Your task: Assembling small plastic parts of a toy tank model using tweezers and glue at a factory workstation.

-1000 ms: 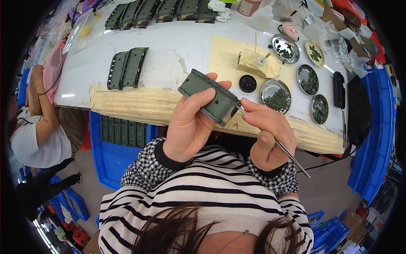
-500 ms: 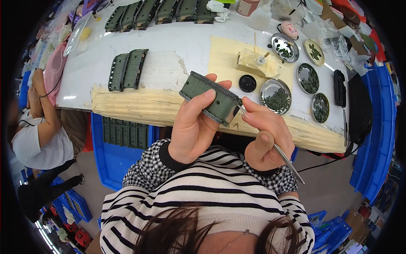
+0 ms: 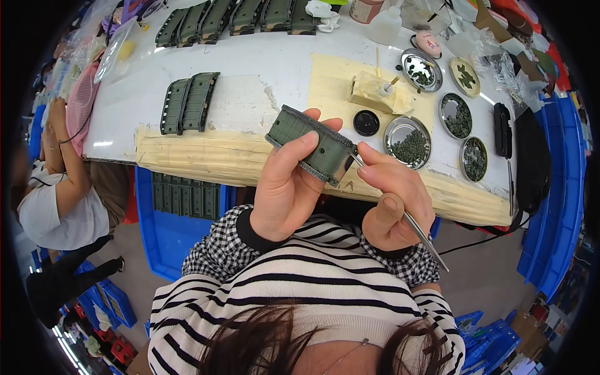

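Note:
Between the thumb and fingers of my left hand [image 3: 284, 178] is a dark green, camouflage-painted curved plastic part [image 3: 312, 145] with toothed edging, held tilted above the table's front edge. My right hand [image 3: 400, 197] grips metal tweezers [image 3: 425, 239]; their back end points down to the right. The tips meet the right end of the green part, and whether they pinch a small piece there is too small to tell. Just beyond my right hand, a round metal dish [image 3: 407, 142] holds many small green pieces. A black round lid [image 3: 366, 123] lies beside it.
Two similar green parts [image 3: 190, 103] lie left on the white table, with several more [image 3: 240, 22] at the back. More dishes of green bits [image 3: 455, 116] stand right, near a tape-wrapped block [image 3: 375, 94]. A blue crate [image 3: 169, 244] sits below; another person [image 3: 62, 194] is at left.
Almost nothing differs. The tweezers and my right hand have shifted very slightly, while the green part stays in my left hand.

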The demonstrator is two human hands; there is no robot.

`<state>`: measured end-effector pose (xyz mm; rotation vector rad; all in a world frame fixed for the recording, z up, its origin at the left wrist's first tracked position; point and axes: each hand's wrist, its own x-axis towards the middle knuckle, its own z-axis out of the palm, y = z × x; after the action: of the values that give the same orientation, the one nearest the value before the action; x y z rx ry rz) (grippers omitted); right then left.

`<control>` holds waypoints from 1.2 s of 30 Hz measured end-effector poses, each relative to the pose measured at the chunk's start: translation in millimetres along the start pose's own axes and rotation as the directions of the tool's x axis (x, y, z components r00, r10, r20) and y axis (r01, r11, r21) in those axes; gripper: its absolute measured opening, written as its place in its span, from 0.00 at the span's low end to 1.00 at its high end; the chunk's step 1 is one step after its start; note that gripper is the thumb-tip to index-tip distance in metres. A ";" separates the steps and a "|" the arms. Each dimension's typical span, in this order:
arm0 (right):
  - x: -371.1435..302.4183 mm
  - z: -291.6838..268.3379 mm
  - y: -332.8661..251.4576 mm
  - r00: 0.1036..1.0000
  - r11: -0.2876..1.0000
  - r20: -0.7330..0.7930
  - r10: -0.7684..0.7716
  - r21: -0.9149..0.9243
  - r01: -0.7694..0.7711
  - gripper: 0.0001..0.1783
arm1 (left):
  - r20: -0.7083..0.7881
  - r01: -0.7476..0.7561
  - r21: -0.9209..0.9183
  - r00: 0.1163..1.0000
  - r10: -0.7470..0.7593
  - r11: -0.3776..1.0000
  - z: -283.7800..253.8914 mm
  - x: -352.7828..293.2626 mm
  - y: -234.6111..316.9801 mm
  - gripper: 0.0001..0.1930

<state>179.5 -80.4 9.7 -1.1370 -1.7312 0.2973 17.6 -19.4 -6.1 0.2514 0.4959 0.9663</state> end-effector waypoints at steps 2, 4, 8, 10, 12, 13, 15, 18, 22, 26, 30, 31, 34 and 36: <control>-0.2 1.5 0.5 1.000 1.000 -0.024 0.002 0.014 -0.002 0.10 | -0.001 0.011 0.000 1.000 -0.011 1.000 0.0 0.4 0.6 0.20; -1.6 1.9 2.8 0.997 0.994 -0.071 0.039 0.103 -0.031 0.12 | -0.001 0.028 0.008 1.000 -0.028 1.000 1.7 0.1 3.6 0.20; -5.0 -5.6 20.2 0.934 0.945 -0.313 0.174 0.318 -0.070 0.20 | -0.046 0.049 0.095 0.998 -0.045 0.994 2.0 1.8 11.7 0.21; -4.8 -24.2 26.5 0.893 0.934 -0.292 0.342 0.213 -0.288 0.16 | -0.042 0.065 0.182 0.997 -0.058 0.981 -2.3 1.5 17.7 0.21; -5.3 -40.4 45.7 0.940 0.954 -0.162 0.299 0.015 -0.300 0.13 | -0.053 0.057 0.281 0.998 -0.044 0.958 0.2 1.1 21.0 0.20; -6.0 -44.3 53.2 0.953 0.952 -0.094 0.288 -0.083 -0.296 0.12 | -0.045 0.062 0.320 0.998 -0.050 0.945 0.6 1.9 22.1 0.20; -9.2 -44.1 60.2 0.951 0.936 -0.061 0.302 -0.170 -0.308 0.11 | -0.033 0.077 0.375 0.997 -0.070 0.924 -3.1 4.3 22.1 0.21; -7.9 -44.3 61.9 0.963 0.923 -0.055 0.264 -0.275 -0.269 0.10 | -0.059 0.109 0.325 0.994 -0.094 0.939 2.8 3.5 18.2 0.21; -6.8 -45.2 62.2 0.970 0.905 -0.050 0.237 -0.350 -0.240 0.09 | -0.060 0.093 0.400 0.995 -0.076 0.912 0.6 4.4 18.6 0.25; -5.0 -43.7 62.8 0.972 0.903 -0.046 0.231 -0.363 -0.231 0.08 | -0.008 0.008 0.463 1.000 -0.005 0.886 8.7 0.1 16.1 0.29; -3.3 -43.4 64.1 0.985 0.894 -0.051 0.167 -0.412 -0.173 0.09 | 0.068 -0.044 0.487 0.998 0.012 0.872 10.9 0.2 14.4 0.28; -3.9 -43.6 63.9 0.983 0.897 -0.051 0.177 -0.402 -0.182 0.09 | 0.076 -0.048 0.499 0.997 0.011 0.865 10.8 0.1 14.4 0.27; -5.0 -43.0 64.1 0.974 0.902 -0.065 0.215 -0.370 -0.224 0.07 | 0.080 -0.015 0.529 0.996 -0.032 0.848 5.4 0.5 15.0 0.20; -5.3 -42.1 64.4 0.972 0.899 -0.069 0.224 -0.370 -0.233 0.07 | 0.109 0.023 0.506 0.990 -0.091 0.862 0.6 1.9 16.5 0.15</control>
<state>250.4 -63.1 -15.5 -1.6237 -1.6751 0.0902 6.9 -8.7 0.8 0.7658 0.6288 0.7408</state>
